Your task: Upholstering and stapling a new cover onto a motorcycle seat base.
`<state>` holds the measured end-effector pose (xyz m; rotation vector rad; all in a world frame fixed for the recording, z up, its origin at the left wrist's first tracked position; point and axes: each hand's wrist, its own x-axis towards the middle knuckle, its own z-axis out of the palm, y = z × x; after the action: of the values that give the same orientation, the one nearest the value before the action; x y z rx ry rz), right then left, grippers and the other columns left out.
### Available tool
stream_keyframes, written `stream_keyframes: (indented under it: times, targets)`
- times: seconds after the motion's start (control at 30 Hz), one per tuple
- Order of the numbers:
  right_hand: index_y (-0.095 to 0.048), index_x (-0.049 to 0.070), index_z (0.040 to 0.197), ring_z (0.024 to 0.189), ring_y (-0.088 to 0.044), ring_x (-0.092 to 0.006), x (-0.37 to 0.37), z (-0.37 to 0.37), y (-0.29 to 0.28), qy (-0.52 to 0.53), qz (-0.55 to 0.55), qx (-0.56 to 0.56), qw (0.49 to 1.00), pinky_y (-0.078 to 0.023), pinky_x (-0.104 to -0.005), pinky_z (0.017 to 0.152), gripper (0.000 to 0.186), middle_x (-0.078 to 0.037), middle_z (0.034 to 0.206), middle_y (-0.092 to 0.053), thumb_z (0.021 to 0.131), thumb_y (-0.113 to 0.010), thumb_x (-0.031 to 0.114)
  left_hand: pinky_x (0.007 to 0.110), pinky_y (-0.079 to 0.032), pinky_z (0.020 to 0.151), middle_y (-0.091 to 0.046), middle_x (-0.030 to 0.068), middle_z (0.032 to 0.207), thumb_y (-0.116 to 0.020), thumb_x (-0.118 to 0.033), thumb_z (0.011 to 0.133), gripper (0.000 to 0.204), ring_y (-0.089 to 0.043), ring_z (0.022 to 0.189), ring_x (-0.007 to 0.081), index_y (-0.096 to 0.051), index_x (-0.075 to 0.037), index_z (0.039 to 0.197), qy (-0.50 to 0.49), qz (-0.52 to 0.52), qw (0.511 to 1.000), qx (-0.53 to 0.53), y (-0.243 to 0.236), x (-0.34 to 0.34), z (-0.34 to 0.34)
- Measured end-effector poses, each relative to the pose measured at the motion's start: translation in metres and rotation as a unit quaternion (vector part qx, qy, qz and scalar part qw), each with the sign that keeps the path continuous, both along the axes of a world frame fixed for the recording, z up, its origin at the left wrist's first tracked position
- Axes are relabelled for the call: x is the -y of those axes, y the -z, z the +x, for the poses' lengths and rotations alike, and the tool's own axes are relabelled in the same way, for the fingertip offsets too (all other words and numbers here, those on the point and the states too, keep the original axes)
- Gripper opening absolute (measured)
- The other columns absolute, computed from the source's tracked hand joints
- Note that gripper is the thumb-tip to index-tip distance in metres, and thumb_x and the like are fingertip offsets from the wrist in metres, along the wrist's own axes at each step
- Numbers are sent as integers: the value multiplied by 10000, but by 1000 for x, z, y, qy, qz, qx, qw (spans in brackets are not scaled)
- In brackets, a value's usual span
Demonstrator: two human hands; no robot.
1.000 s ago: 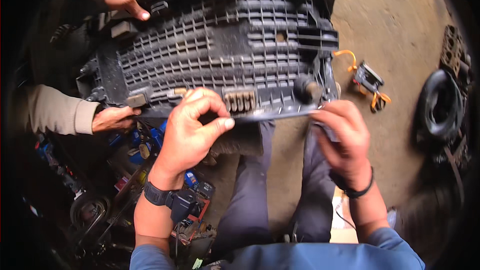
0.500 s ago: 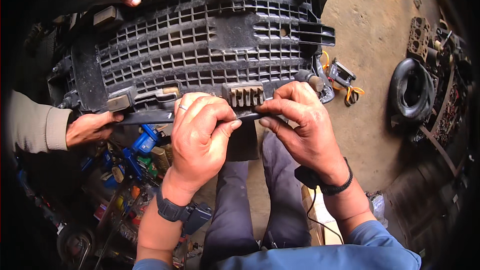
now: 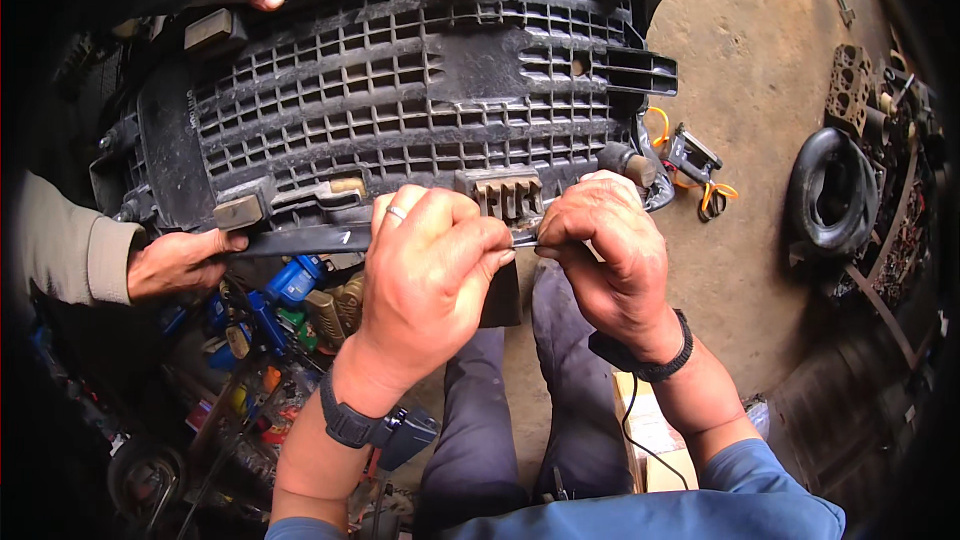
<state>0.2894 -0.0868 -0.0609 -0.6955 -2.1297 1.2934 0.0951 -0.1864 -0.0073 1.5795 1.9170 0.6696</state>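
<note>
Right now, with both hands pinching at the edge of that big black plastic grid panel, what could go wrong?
The left hand and right hand pinch close together on the big black ribbed plastic panel's thin lower edge, so fingers might get nipped. Another person's hand also holds that edge; a sudden tug could jolt it. Loose blue tools underneath could be knocked.

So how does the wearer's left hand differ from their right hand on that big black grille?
The left hand wears a ring and a dark wristwatch; the right hand has a black cord wristband and no visible ring. The left hand curls over the black grille panel's lower edge, the right hand pinches it with its fingertips. Both hands meet below the ribbed block.
</note>
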Motion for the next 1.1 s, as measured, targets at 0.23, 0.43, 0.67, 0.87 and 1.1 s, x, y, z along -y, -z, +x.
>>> stream_keyframes:
  times: [0.23,0.43,0.67,0.87,1.1]
  targets:
    - [-675,105,864,846,-677,-243,-8,-2,-1,13,-39,-29,999,-498,-388,857,256,-21,865,-708,687,-810,-20,354,-502,734,-656,59,843,-826,70,727,206,-618,804,239,-718,-35,868,-34,52,993,102,1,-8,1]
    - [-677,76,888,830,-650,-285,-6,-9,-7,73,-73,42,994,-475,-399,799,225,-52,854,-691,739,-814,-22,341,-511,745,-671,73,846,-807,91,793,170,-626,794,236,-714,-24,876,-130,20,986,105,4,-10,15]
    - [-631,63,976,886,-621,-334,1,-17,-11,83,-111,121,983,-455,-440,836,231,-93,886,-666,800,-755,-20,414,-488,753,-626,118,857,-778,97,763,223,-593,808,325,-661,-33,901,-117,70,991,16,13,-8,28]
    - [-629,55,982,911,-616,-329,-2,-20,-18,86,-133,144,977,-464,-421,866,228,-89,899,-669,802,-732,-38,436,-473,835,-628,66,953,-784,-12,715,270,-596,947,290,-713,-70,969,-39,103,990,-92,17,2,22]
    - [-621,58,976,902,-614,-321,0,-25,-19,109,-175,163,965,-463,-419,872,217,-81,885,-666,809,-712,-47,399,-474,850,-672,28,1094,-752,-153,767,328,-577,1010,221,-798,-57,1078,117,142,967,-174,31,15,10]
